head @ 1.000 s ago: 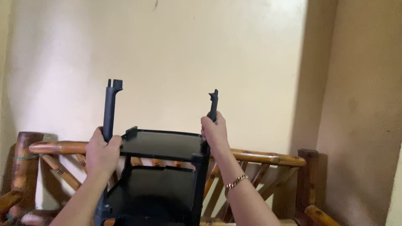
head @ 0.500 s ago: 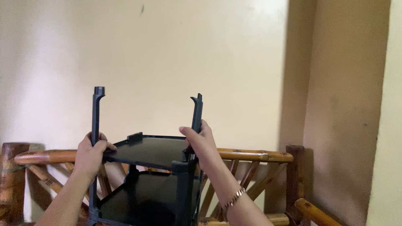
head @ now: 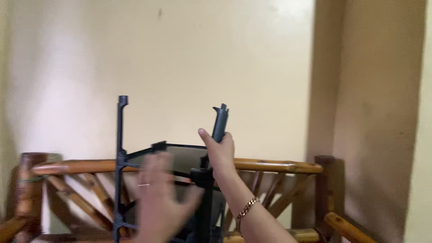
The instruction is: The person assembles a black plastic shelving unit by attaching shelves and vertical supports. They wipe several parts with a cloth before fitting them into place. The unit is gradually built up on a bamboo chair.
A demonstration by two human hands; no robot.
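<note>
Above the black plastic shelf rack the space is open up to the bare cream wall; nothing hangs there. Two upright posts stand in the way at the rack's corners: the left post and the right post, which the right hand grips. Between the posts a hand can pass over the shelf top. The left hand is blurred, seemingly spread loose in front of the rack. Close behind, the bamboo rail blocks the way back, and the brown wall corner closes off the right side.
</note>
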